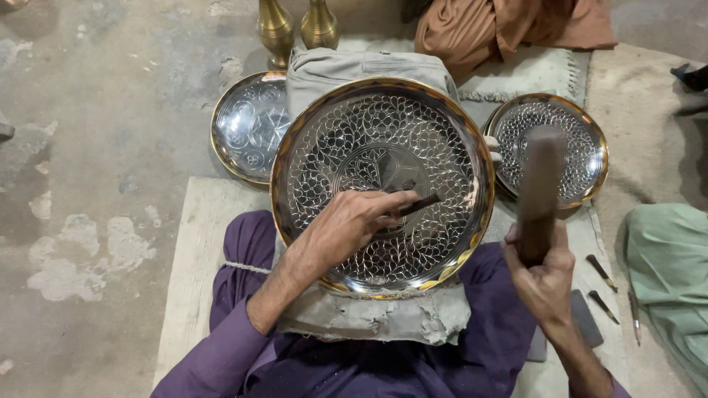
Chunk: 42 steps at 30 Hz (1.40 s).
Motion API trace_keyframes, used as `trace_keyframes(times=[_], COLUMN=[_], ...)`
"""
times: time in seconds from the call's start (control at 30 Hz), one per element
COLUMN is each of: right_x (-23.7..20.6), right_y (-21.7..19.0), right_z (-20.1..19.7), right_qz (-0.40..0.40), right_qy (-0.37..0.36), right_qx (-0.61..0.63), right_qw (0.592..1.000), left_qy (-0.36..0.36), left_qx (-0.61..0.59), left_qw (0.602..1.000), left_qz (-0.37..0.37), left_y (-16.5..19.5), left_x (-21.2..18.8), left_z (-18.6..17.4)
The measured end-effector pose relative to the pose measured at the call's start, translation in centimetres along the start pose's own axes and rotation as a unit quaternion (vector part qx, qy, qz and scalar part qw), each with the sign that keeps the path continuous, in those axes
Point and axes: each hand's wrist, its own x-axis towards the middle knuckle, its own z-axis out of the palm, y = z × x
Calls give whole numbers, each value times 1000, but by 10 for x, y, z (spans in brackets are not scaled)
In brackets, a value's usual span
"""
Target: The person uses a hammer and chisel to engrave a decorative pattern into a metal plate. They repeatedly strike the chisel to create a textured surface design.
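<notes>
Left grip (346, 225) pinches chisel (417, 206) mid-plate (310, 133); right grip (542, 273) clasps mallet (540, 191) beyond its rim.

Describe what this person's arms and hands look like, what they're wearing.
Both hands are bare: no gloves, and no rings or watch that I can make out. The left hand and right hand come out of loose purple sleeves, the left one pushed up the forearm.

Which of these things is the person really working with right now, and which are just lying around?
In use:
- large engraved tray
- chisel in the left hand
- hammer in the right hand
- grey padded block under the tray

Lying about:
- two smaller engraved plates
- two brass vases
- spare chisels
- green cloth
</notes>
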Motion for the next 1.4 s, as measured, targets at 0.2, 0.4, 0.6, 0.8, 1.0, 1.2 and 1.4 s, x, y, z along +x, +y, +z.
trace_keyframes(times=[0.2,0.4,0.6,0.8,1.0,1.2,1.4], right_x=[-11,-12,3,21,45,66,92], right_y=[15,19,6,-8,-36,-58,-65], right_z=[5,7,-12,-20,-35,-39,-44], right_qz=[0,-10,29,-14,-88,-113,-168], right_qy=[8,7,-89,-65,-82,-95,-124], right_qx=[-16,-75,-229,-99,-89,-130,-218], right_qw=[1000,997,969,993,989,980,953], left_qy=[-8,7,13,205,192,195,174], left_qx=[7,-16,-11,-122,-113,-90,-95], left_qw=[999,1000,999,970,972,976,977], left_qz=[37,13,-42,-56,-74,-38,-83], left_y=[0,0,-3,-5,-8,-13,-17], left_x=[-1,-4,-10,-21,-17,-18,-17], left_z=[-1,1,6,13,15,15,25])
